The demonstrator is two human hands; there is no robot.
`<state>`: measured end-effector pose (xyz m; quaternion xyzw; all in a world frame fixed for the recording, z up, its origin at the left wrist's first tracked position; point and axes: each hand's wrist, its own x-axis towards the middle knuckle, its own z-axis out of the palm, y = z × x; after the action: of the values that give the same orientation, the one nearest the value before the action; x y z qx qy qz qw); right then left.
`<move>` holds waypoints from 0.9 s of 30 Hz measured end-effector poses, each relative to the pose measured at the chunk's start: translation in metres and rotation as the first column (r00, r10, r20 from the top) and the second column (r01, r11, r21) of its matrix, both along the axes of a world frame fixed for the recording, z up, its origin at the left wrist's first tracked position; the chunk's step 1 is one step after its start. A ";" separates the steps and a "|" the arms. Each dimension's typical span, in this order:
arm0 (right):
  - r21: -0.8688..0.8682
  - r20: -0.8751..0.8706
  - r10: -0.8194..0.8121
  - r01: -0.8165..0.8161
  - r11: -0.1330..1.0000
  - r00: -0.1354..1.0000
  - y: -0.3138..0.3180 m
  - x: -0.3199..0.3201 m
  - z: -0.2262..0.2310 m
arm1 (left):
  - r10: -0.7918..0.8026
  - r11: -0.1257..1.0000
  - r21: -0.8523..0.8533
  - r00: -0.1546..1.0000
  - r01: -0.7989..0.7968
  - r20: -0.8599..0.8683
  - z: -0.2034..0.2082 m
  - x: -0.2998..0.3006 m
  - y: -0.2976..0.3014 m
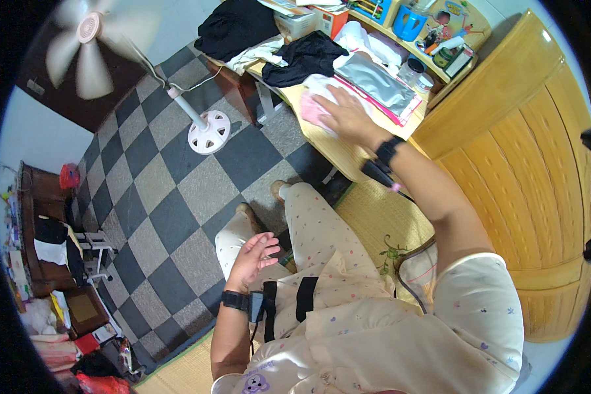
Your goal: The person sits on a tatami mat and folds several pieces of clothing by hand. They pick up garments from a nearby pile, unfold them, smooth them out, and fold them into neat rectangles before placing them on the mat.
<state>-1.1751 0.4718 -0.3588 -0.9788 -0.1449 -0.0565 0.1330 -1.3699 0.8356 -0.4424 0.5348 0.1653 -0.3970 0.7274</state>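
My right hand (348, 117) reaches out to the desk and lies, fingers stretched, on a soft pink and white cloth (314, 110). Part of that cloth is hidden under the palm. Just beyond it is a silver-grey plastic bag (379, 80) on top of a pink-edged flat item (404, 115). A black garment (303, 58) lies bunched to the left of the cloth. My left hand (252, 260) hovers above my lap with loosely bent fingers, nothing visible in it. Both wrists wear black straps with small devices.
A white fan (209, 131) with spinning blades stands on the checkered floor at the far left. Glass jars (424, 83) sit at the desk's back edge below a shelf. A yellow wooden headboard (512, 171) rises on the right, beside the straw mat (391, 213).
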 end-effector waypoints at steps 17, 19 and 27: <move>-0.013 0.154 0.132 -0.132 0.991 0.979 -0.017 -0.045 0.015 | 0.111 0.695 -0.668 0.958 -0.266 -0.266 -0.042 0.007 0.040; -0.083 0.099 0.132 -0.124 0.989 0.986 -0.019 -0.017 0.026 | 0.118 0.669 -0.685 0.951 -0.288 -0.284 -0.040 0.005 0.043; -0.312 0.007 0.073 -0.067 0.948 0.997 -0.005 0.032 0.088 | 0.154 0.655 -0.677 0.937 -0.335 -0.314 -0.044 0.009 0.047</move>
<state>-1.1434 0.4673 -0.2713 -0.9812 -0.1881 -0.0374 -0.0223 -1.3613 0.8821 -0.4863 0.1290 0.1495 -0.3860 0.9011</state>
